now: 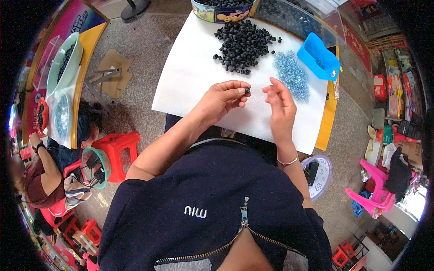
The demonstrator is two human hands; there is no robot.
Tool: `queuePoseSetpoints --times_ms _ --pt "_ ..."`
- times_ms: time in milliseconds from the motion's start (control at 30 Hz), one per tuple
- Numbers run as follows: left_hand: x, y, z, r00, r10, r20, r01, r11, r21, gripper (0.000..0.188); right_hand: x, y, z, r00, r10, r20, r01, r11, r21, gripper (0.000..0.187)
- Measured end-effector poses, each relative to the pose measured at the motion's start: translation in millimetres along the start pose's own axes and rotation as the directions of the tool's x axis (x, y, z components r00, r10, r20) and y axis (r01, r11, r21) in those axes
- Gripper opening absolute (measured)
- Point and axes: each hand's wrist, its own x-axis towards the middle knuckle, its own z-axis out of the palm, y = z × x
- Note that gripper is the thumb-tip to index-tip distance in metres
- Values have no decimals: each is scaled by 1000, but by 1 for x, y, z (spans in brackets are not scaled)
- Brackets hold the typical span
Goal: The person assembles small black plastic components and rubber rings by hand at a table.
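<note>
Between the thumb and forefinger of my left hand [222, 100] is a small round black bead [247, 90]. My right hand [281, 106] is just to the right of it, fingers raised and apart, with nothing visible in them. Both hands are over the near part of a white sheet [190, 67] on the table. Beyond them lies a heap of black beads [242, 45]. Close to my right fingertips spreads a pile of tiny clear-blue pieces [291, 74], too small to name.
A blue plastic scoop-like tray [312, 47] stands at the right edge. At the back are a printed tin [224, 13] of black beads and a clear box [298, 22]. Left are a red stool [118, 151] and another table [92, 43], where a person [43, 176] sits.
</note>
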Motion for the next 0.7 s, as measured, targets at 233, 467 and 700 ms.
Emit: queuePoseSetpoints --times_ms 233,467,700 --pt "-7 6 -28 999 29 -35 -30 999 -38 22 13 29 -9 965 -199 169 261 768 -585 18" --pt "-8 6 -27 999 22 -48 -24 999 -44 21 21 35 14 854 -295 429 520 461 -719 20" --pt "-11 8 -21 999 1 -38 -3 999 -37 20 15 18 11 987 15 163 55 907 -417 15"
